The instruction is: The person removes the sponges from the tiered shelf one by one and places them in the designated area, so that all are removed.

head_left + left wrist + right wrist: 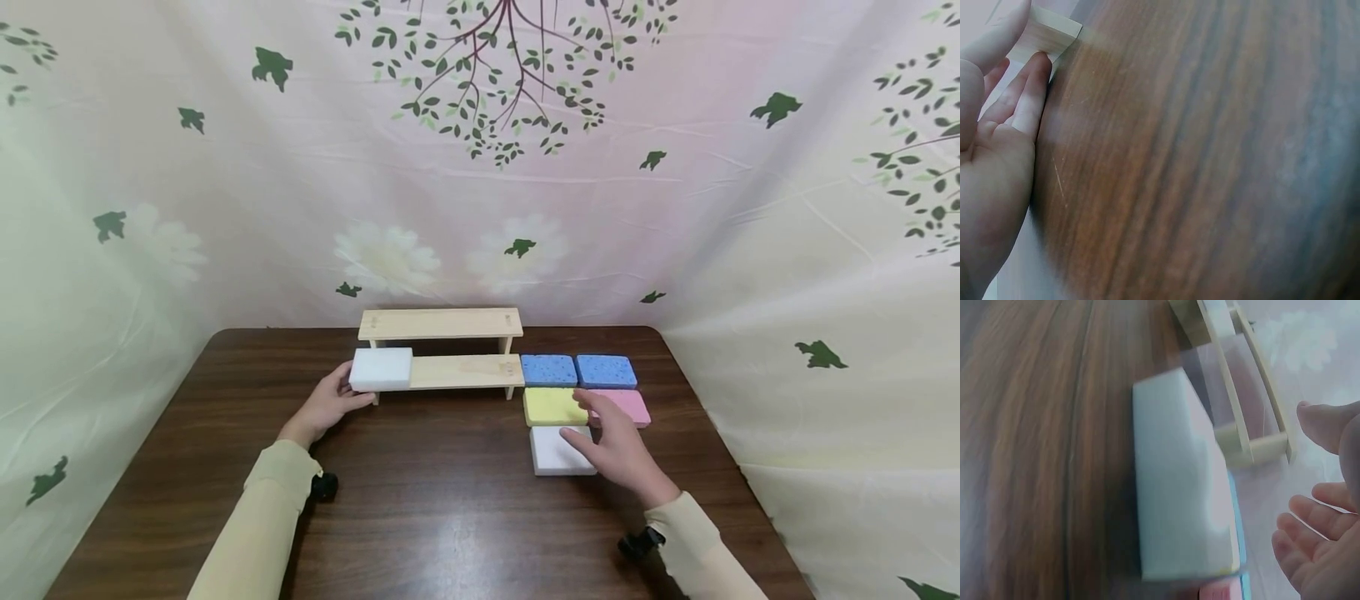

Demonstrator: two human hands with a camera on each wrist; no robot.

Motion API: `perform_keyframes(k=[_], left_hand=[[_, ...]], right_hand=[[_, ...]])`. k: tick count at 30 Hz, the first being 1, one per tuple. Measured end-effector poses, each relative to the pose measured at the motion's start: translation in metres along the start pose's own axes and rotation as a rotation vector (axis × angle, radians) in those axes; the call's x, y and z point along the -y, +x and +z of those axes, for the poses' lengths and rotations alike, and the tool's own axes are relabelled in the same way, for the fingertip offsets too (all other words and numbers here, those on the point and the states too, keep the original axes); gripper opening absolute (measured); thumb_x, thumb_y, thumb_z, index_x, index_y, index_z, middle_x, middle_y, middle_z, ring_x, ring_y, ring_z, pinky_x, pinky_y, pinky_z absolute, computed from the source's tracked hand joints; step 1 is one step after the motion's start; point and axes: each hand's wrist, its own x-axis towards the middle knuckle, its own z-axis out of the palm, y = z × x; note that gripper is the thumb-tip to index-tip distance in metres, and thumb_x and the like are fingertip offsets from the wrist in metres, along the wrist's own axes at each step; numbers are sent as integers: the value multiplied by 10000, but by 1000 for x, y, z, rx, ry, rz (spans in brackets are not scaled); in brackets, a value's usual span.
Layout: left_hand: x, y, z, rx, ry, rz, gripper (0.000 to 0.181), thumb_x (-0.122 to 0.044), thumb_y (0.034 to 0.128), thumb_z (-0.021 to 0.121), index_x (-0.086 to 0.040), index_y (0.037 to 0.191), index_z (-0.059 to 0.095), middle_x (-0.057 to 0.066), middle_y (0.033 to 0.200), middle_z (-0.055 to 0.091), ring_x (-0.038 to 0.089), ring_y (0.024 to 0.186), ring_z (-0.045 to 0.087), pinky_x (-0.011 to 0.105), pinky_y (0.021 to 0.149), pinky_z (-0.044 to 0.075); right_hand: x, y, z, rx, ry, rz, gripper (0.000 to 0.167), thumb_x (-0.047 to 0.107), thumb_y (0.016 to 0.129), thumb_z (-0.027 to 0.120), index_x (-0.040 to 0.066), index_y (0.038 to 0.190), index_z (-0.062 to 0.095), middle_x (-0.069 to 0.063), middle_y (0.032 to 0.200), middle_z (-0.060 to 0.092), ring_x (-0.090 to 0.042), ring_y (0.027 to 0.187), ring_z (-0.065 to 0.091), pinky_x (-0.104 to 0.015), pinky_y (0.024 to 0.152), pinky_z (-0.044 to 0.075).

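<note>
In the head view, a white sponge lies at the left end of the lower wooden shelf. My left hand is against its left side, fingers beside the edge and thumb below its front edge; the left wrist view shows these fingers fairly straight beside the wood. With nothing in its grasp, my right hand hovers over the right-hand sponges, fingers spread. Beneath or near it are another white sponge, a yellow sponge and a pink sponge, partly covered by the hand.
Two blue sponges sit side by side, right of the lower shelf. Behind that shelf stands a higher wooden shelf. A brown wood-grain table carries everything. Printed cloth hangs behind it and along both sides.
</note>
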Motion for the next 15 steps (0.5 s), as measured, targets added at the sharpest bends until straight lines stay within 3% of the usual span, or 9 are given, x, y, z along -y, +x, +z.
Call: perform_keyframes(k=[6,15], left_hand=[[1,-1,-2,-2,2,0,864,-158,959,800,-67,1647,285,231,1585,442,376,1433,466,330,1076,464],[2,-1,0,-3,2,7,865,-173,958,803,-73,1647,290,228,1576,450,380,1425,476,333,1065,475]], right_hand=[[19,17,16,42,36,-38,681,264,933,829,46,1505,529,-136,1492,584,-337,1327,581,-551,1020,541],[45,41,40,92,49,-106,722,354,956,801,42,1534,502,-121,1509,566,-306,1367,558,-524,1054,522]])
